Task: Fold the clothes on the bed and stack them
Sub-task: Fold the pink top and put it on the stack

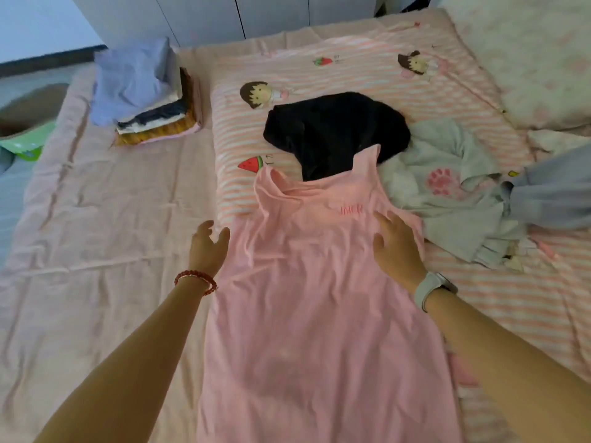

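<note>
A pink sleeveless dress (313, 314) lies spread lengthwise on the bed, neckline pointing away from me. My right hand (396, 247) lies flat on its upper right part, fingers straight. My left hand (208, 244) hovers at the dress's left edge with relaxed fingers, holding nothing. A crumpled black garment (335, 129) lies just beyond the neckline. A grey garment with a pink paw print (447, 193) is heaped to the right. A stack of folded clothes (147, 100), a lilac piece on top, stands at the far left.
A pink striped cartoon blanket (351, 75) covers the bed's right half, a plain pink sheet (96, 235) the left. A floral pillow (537, 59) sits far right. A grey-blue cloth (556, 193) lies at the right edge. A green container (22, 145) stands off the bed's left side.
</note>
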A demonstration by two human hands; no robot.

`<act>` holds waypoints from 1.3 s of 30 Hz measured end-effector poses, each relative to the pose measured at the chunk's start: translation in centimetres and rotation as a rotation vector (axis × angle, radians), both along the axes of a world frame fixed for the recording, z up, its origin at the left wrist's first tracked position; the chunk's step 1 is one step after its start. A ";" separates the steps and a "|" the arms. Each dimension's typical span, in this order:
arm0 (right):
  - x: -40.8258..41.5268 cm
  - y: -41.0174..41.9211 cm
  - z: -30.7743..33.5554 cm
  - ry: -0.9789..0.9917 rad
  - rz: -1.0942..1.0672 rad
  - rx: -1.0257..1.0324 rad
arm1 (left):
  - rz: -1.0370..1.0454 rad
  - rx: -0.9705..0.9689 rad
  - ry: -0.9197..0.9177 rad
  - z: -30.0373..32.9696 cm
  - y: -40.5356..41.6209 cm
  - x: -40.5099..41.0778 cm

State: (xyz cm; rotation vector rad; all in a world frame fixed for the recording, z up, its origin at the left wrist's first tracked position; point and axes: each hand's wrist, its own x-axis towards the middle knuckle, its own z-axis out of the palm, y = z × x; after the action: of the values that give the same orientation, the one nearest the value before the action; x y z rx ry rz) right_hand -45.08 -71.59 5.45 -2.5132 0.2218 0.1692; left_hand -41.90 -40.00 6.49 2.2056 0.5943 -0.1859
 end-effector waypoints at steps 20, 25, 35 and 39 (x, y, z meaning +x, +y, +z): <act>-33.9 11.5 -7.1 0.271 0.056 -0.221 | -0.179 -0.400 0.570 -7.3 8.7 -30.8; -35.0 11.0 -7.2 0.231 -0.064 -0.203 | -0.038 -0.472 0.358 -5.2 11.2 -33.8; -36.9 5.5 -6.3 0.234 -0.578 -0.192 | -0.208 0.273 0.399 -8.2 8.1 -35.7; -36.6 3.4 -6.7 0.322 -0.769 -0.082 | -0.706 0.483 0.001 -7.8 3.5 -35.1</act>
State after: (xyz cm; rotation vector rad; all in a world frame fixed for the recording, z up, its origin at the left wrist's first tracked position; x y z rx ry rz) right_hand -81.71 -68.20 -1.22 -2.2790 1.3077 0.2459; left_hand -76.97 -36.55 -1.31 2.8104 -0.1960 -0.4419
